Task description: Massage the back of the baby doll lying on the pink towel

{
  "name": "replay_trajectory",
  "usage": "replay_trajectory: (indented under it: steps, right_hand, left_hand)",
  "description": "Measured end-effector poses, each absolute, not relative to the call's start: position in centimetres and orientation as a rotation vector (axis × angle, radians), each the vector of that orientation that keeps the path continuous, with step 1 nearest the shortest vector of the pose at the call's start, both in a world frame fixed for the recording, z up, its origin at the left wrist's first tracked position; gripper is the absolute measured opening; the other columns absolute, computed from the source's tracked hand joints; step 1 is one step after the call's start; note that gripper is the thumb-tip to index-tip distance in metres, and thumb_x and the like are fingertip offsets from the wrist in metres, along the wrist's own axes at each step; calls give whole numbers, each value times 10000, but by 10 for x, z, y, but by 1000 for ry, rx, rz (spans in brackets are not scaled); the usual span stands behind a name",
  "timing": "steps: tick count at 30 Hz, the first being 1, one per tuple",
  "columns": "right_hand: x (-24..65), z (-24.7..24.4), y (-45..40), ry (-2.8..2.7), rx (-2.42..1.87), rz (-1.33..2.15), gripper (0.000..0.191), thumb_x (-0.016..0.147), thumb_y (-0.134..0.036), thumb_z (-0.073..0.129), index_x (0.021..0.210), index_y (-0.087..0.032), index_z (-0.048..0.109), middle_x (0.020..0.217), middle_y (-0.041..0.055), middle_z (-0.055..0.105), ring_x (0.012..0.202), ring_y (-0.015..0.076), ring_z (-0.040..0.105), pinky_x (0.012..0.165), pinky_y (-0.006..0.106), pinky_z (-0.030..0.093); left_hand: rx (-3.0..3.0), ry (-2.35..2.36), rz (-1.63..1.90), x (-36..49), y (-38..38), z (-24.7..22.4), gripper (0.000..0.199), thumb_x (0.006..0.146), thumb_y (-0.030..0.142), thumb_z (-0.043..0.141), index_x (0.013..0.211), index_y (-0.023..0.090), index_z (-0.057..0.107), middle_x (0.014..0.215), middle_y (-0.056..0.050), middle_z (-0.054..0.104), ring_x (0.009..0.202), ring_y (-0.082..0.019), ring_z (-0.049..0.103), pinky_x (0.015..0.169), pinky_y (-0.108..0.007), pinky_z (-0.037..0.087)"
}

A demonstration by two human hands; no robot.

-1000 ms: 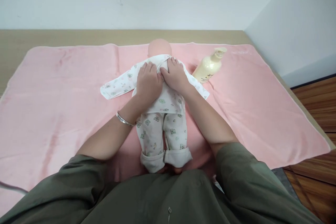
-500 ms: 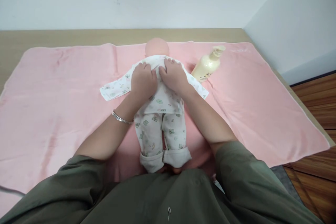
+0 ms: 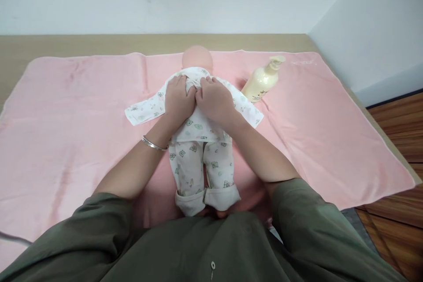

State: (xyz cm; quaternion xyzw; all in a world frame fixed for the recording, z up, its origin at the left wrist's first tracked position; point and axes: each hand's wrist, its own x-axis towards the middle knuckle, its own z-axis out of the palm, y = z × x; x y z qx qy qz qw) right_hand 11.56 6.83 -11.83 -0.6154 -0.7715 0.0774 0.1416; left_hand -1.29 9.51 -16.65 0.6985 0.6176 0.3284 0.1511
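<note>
A baby doll [image 3: 197, 57] lies face down, its bald head toward the wall and its feet close to my body. It wears a white printed top [image 3: 198, 130] and matching trousers [image 3: 188, 163] with turned-up cuffs. My left hand [image 3: 180, 99] rests flat on the left side of the doll's upper back, fingers stretched toward the head. On the right side lies my right hand [image 3: 215, 98], also flat, its thumb touching or nearly touching the left thumb. The cloth is wrinkled between the hands. Both doll sleeves spread outward; no doll hands show.
A pink blanket [image 3: 82, 110] covers most of the wooden table [image 3: 158, 44]. Right of the doll, a cream pump bottle [image 3: 261, 81] leans on the blanket near the sleeve. White walls [image 3: 211, 0] border the back and right. Brown wood panels [image 3: 396, 128] show at far right.
My right hand has shifted slightly left and down the doll's back, so the thumbs are closer together. The top has bunched more between the hands.
</note>
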Motion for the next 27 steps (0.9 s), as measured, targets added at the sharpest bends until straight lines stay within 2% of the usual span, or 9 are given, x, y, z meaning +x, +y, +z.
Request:
replay_trajectory:
  steps: [2, 5, 7, 15, 20, 27]
  right_hand:
    - [122, -125, 81, -2173, -1765, 246, 473, 1053, -252, 331, 1386, -40, 591, 1499, 199, 583, 1446, 333, 510, 1231, 508, 428]
    - [127, -134, 95, -2118, -1783, 243, 558, 1034, -274, 392, 1531, -33, 465, 1630, 188, 451, 1550, 324, 395, 1320, 529, 300]
    - [126, -137, 96, -2107, -1801, 250, 587, 1031, -278, 393, 1563, -32, 429, 1651, 185, 424, 1570, 320, 368, 1336, 536, 267]
    - [125, -135, 93, -2099, -1819, 281, 607, 1020, -274, 380, 1580, -41, 413, 1669, 170, 403, 1587, 308, 347, 1351, 543, 241]
    - [124, -136, 93, -2095, -1825, 304, 614, 1023, -280, 377, 1589, -42, 402, 1680, 163, 387, 1594, 307, 334, 1356, 542, 222]
    - [133, -129, 97, -2186, -1769, 340, 651, 1020, -320, 376, 1597, -17, 371, 1686, 195, 360, 1608, 331, 311, 1352, 553, 228]
  left_hand:
    - [2006, 1783, 946, -10, 92, -165, 574, 979, 379, 344, 1419, 85, 568, 1532, -219, 562, 1504, -354, 459, 1323, -500, 302]
    - [1992, 1808, 947, -8, 91, -164, 627, 958, 373, 358, 1464, 48, 539, 1545, -216, 553, 1511, -348, 450, 1335, -483, 290]
    - [1987, 1805, 961, -9, 92, -165, 629, 953, 379, 364, 1466, 64, 544, 1546, -201, 559, 1508, -338, 456, 1334, -480, 295]
    - [1977, 1783, 1010, -10, 95, -171, 595, 948, 386, 379, 1440, 111, 569, 1519, -185, 587, 1487, -342, 477, 1318, -522, 320]
    - [1992, 1799, 984, -10, 94, -168, 627, 942, 375, 377, 1453, 63, 560, 1523, -204, 577, 1482, -349, 481, 1320, -506, 324]
    - [1985, 1786, 952, -8, 89, -164, 604, 974, 363, 385, 1479, 67, 538, 1573, -213, 532, 1546, -339, 420, 1350, -512, 275]
